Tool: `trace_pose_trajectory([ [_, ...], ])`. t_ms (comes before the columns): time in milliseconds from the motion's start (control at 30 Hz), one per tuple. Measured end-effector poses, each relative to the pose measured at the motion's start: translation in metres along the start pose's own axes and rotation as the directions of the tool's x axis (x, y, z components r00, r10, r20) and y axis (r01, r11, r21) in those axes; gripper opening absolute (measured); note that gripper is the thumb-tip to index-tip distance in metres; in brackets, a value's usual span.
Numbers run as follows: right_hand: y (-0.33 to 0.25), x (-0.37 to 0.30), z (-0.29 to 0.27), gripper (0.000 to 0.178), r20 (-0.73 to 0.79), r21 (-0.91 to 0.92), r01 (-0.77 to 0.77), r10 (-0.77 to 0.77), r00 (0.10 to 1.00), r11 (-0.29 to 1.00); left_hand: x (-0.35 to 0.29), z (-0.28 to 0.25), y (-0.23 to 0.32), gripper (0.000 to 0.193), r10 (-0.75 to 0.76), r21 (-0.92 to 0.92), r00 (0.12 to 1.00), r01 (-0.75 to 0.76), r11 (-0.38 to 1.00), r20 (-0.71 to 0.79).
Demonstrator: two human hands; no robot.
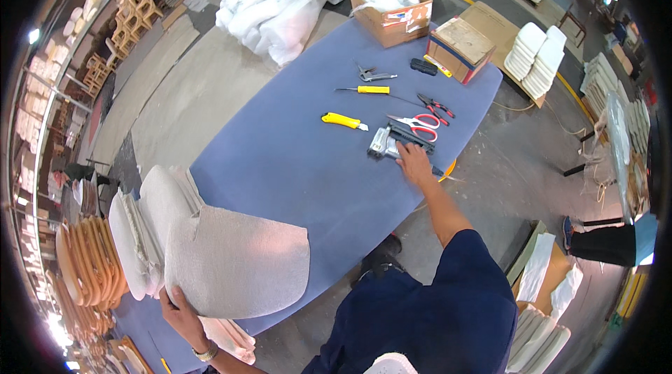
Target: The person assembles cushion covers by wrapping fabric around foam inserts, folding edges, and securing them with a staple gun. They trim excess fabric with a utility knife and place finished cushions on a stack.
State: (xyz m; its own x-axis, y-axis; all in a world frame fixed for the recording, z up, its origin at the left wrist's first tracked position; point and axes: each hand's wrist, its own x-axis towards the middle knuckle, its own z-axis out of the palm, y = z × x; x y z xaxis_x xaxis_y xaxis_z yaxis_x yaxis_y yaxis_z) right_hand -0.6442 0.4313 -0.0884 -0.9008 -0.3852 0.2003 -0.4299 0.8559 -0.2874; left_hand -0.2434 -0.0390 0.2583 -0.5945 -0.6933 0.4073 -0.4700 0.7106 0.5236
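Note:
My left hand (183, 319) grips the near left edge of a light grey fabric-covered seat pad (241, 258), which lies tilted against a stack of similar pads (164, 202). Some of its fingers are hidden at the pad's edge. My right hand (416, 162) is on the handle of a silver and black staple gun (383, 143) lying on the blue-covered table (280, 136). Just beyond it are red-handled scissors (425, 122) and red-and-black pliers (435, 108). Farther left lie a yellow utility knife (341, 120), a yellow-handled pointed tool (373, 90) and a metal hand tool (376, 74).
At the table's far end stand a cardboard box (395, 20) with white stuffing and a smaller box (460, 48). A large white plastic-wrapped bundle (280, 6) sits beyond. Stacked curved wooden pieces (91, 262) are at the left; a person's leg (602, 244) shows at the right.

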Motion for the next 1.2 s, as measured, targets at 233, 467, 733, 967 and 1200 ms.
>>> trace_pose_trajectory([
  [233, 0.031, 0.063, 0.001, 0.057, -0.012, 0.047, -0.212, 0.212, 0.977, 0.976, 0.013, 0.027, 0.049, 0.045, -0.183, 0.144, 0.969, 0.207, 0.968, -0.165],
  [467, -0.003, 0.203, -0.009, 0.061, 0.05, 0.123, 0.014, -0.02, 0.999, 0.992, 0.016, 0.047, 0.093, 0.048, -0.263, 0.266, 0.912, 0.351, 0.898, -0.314],
  [733, 0.065, 0.328, 0.047, 0.059, 0.237, -0.236, 0.179, -0.122, 0.964, 0.955, 0.058, 0.087, 0.132, 0.037, -0.307, 0.417, 0.898, 0.421, 0.805, -0.314],
  [967, 0.07, 0.316, 0.021, 0.056, 0.083, -0.2, -0.068, 0.086, 0.993, 0.977, 0.058, 0.072, 0.088, 0.046, -0.251, 0.332, 0.923, 0.343, 0.879, -0.29],
  [1200, -0.097, 0.242, 0.036, 0.038, 0.276, 0.236, 0.283, -0.344, 0.898, 0.929, 0.049, 0.064, 0.075, 0.039, -0.256, 0.305, 0.922, 0.343, 0.889, -0.292],
])
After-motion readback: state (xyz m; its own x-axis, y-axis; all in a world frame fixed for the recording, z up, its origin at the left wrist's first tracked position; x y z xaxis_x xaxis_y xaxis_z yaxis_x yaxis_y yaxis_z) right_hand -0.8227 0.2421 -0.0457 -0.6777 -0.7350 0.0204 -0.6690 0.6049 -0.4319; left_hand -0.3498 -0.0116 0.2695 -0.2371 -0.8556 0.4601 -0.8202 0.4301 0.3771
